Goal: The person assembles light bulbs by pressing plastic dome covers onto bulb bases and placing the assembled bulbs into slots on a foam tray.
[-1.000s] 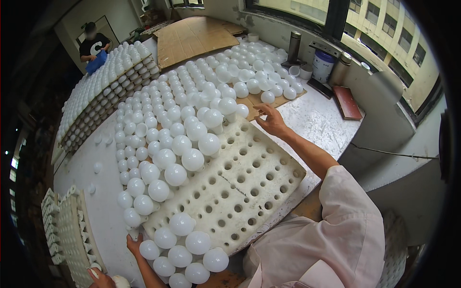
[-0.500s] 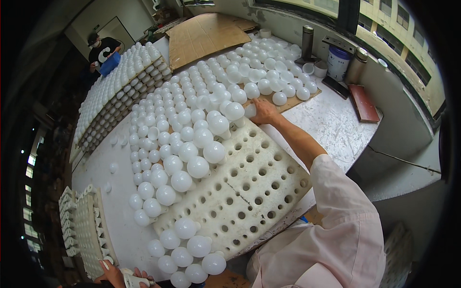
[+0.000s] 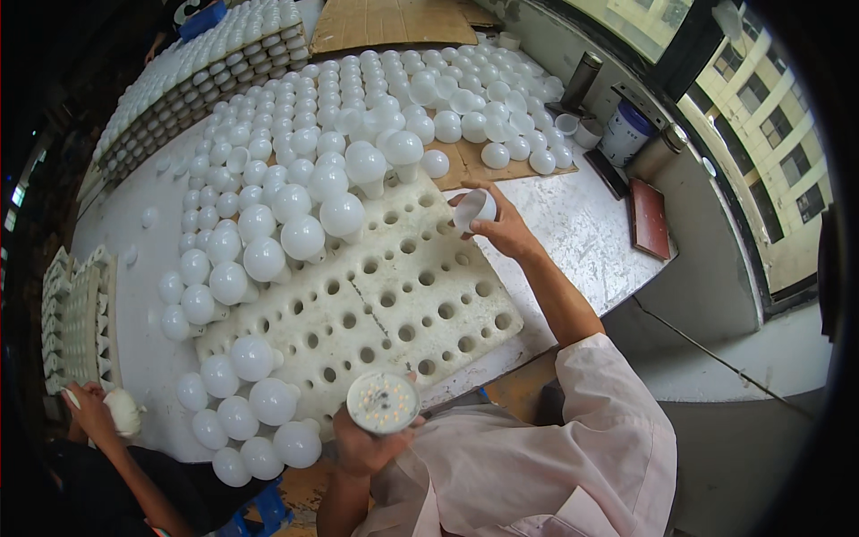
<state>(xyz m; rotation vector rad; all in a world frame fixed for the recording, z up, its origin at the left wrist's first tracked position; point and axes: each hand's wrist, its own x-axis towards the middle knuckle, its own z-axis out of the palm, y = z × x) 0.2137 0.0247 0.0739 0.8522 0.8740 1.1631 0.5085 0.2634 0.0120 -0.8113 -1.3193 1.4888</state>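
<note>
My left hand (image 3: 361,450) is closed around an LED bulb base (image 3: 385,403), its round board with small yellow LEDs facing up, at the near edge of the perforated foam tray (image 3: 416,306). In my right hand (image 3: 512,231) is a white bulb cover (image 3: 475,208), held by fingers and thumb with its open side showing, just past the tray's right side. Bulbs with round white covers (image 3: 342,215) stand in the tray's far and left part. Another group of bulbs (image 3: 271,400) sits at its near left corner.
Loose white covers (image 3: 495,156) lie on cardboard behind the tray. Stacked bulb trays (image 3: 206,80) stand at far left. Another person's hands (image 3: 94,416) hold a whitish object at lower left. A flask (image 3: 658,152), a bucket (image 3: 624,134) and a red-brown book-like object (image 3: 648,217) line the right.
My right hand has drawn back from among the covers toward me with one cover in it. My left hand has come into view with the bulb base. The whole view has shifted.
</note>
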